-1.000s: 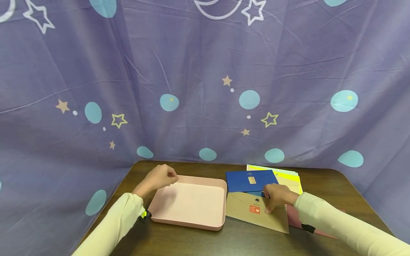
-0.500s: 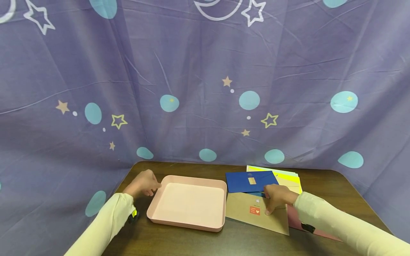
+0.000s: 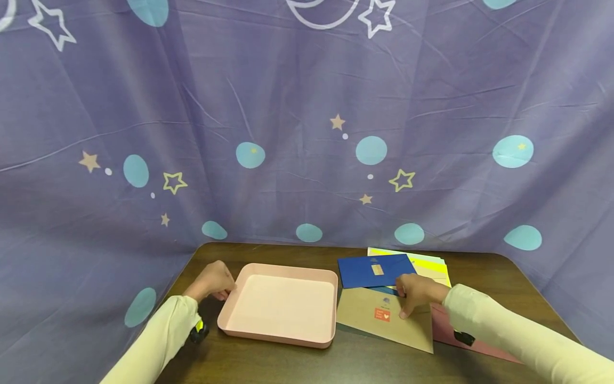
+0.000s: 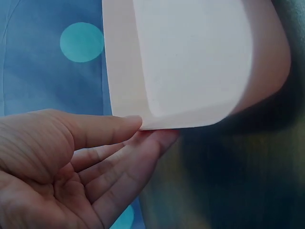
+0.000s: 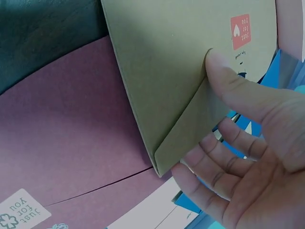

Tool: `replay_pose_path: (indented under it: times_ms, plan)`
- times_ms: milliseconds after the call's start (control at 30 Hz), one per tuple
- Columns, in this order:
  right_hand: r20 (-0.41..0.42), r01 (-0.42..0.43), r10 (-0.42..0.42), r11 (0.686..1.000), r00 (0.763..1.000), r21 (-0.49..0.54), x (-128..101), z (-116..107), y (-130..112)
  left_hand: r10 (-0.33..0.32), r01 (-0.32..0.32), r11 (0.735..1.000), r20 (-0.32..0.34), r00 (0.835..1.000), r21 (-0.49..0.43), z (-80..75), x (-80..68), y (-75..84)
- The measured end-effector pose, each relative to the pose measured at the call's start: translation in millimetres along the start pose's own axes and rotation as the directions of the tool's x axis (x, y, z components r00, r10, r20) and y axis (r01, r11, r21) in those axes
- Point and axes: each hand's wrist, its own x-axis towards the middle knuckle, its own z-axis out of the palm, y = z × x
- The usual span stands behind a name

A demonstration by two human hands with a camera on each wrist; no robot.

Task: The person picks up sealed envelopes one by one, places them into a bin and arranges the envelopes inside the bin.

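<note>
My left hand pinches the left wall of a shallow pink tray. In the left wrist view the thumb lies over the tray's rim and the fingertips are against its outer side. On the right, my right hand grips a tan envelope by its far edge, thumb on the face and fingers behind. That envelope bears a red "just for you" sticker with a heart. A blue envelope lies just behind it, and a dusky pink envelope sits beneath its right side.
Yellow and pale envelopes lie at the back right, partly under the blue one. A dark teal edge shows below the tan envelope. All rest on a dark wooden table, with a purple patterned curtain behind.
My left hand has moved left and down from above the tray's back left corner to its left rim. The right hand has stayed at the tan envelope.
</note>
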Motion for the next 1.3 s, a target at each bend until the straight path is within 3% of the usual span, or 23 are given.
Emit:
replay_pose_path:
  times_ms: [267,533,600,733,967,1067,1300]
  plan:
    - [-0.019,0.096,-0.095,0.994,0.995,0.060,2,0,9,0.025,-0.026,0.999,-0.035,0.999,-0.033,3.4,4.7,-6.6]
    - [-0.008,0.197,-0.197,0.977,0.980,0.088,1,-3,15,0.006,-0.008,0.999,-0.062,0.998,-0.031,6.4,6.1,-7.7]
    - [0.004,0.195,-0.197,0.971,0.980,0.135,1,-4,16,-0.003,0.001,1.000,-0.067,0.998,-0.030,6.5,5.8,-7.5]
    - [0.058,0.145,-0.165,0.956,0.985,0.256,1,-5,21,-0.024,0.020,0.998,-0.081,0.996,-0.057,6.4,4.0,-6.7]
    - [0.172,0.000,-0.085,0.897,0.981,0.442,0,-10,27,-0.071,0.065,0.996,-0.112,0.991,-0.059,7.5,-0.5,-2.0]
    - [0.198,-0.049,-0.049,0.885,0.979,0.463,-1,-12,27,-0.075,0.072,0.997,-0.124,0.989,-0.030,8.4,-1.0,-0.8]
    - [0.242,-0.155,0.057,0.899,0.969,0.410,0,-19,30,-0.089,0.087,0.996,-0.143,0.986,-0.023,9.6,0.1,0.2]
